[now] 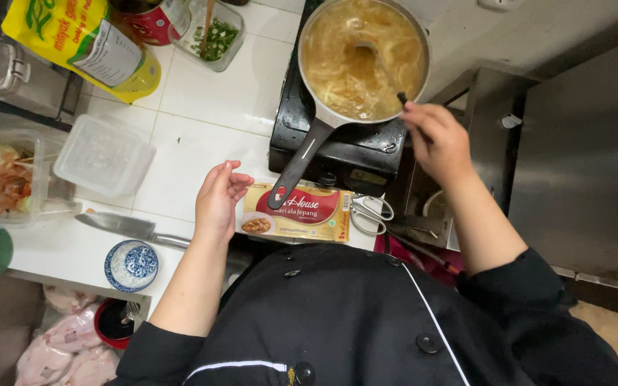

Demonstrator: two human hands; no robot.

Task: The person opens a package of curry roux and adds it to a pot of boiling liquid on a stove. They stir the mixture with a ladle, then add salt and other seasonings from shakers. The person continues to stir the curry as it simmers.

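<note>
Right hand [438,139]: closed around the dark handle of a ladle [380,68], at right of centre.
Ladle: bowl sunk in brown broth in the saucepan [337,114] at top centre, up-left of that hand.
Left hand [217,200]: loosely curled, empty, just left of a curry box [302,221] on the white counter [209,93].
</note>
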